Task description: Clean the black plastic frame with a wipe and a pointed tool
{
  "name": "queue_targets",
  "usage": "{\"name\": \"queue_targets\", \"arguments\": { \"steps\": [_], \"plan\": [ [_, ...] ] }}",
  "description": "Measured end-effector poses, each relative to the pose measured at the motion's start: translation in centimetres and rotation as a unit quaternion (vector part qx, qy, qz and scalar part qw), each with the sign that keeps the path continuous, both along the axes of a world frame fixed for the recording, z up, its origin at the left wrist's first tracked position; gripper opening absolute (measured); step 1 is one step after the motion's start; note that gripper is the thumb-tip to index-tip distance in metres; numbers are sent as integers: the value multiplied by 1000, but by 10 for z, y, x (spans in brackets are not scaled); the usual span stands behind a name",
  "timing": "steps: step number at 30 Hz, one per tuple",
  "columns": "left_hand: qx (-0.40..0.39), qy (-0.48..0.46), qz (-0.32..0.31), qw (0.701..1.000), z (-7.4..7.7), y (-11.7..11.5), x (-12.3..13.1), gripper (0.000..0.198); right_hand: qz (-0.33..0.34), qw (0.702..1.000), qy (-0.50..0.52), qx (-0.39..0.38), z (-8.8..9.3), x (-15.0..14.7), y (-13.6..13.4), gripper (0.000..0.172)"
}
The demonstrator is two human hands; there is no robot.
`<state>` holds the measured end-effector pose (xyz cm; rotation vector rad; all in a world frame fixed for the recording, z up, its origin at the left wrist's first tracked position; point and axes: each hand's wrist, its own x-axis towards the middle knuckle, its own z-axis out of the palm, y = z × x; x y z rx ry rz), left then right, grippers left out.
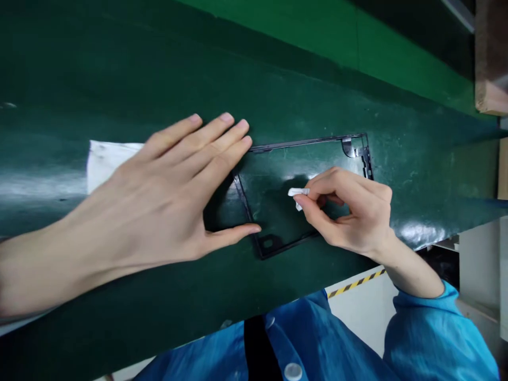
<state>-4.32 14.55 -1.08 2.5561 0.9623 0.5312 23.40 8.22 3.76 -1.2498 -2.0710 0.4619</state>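
Observation:
A thin black rectangular frame (304,143) lies flat on the green table, open in its middle. My left hand (178,185) rests palm down at the frame's left end, fingers stretched out and thumb apart, with fingertips at its upper left corner. Over the frame's right half, my right hand (345,211) pinches a small folded white wipe (298,192) between thumb and fingers. Part of the frame's lower right side is hidden behind this hand. A white cloth or paper sheet (109,161) sticks out from under my left hand.
The green tabletop (159,74) has a raised green back panel (317,32) along its far side. At the upper right stands a brown box or board (490,63). The table's near edge runs close to my blue jacket (317,338); yellow-black tape (357,284) marks the floor.

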Motion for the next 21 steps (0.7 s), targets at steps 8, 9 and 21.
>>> {"name": "queue_targets", "arguments": {
  "steps": [8,9,21],
  "plan": [
    [99,43,-82,991,-10,-3,-7,101,113,966,-231,37,0,-26,25,45],
    [93,44,-79,992,-10,-3,-7,99,112,966,-228,45,-2,-30,26,46],
    [94,36,-78,992,-10,-6,-8,101,74,988,-116,-70,-5,-36,12,36]
  ]
}}
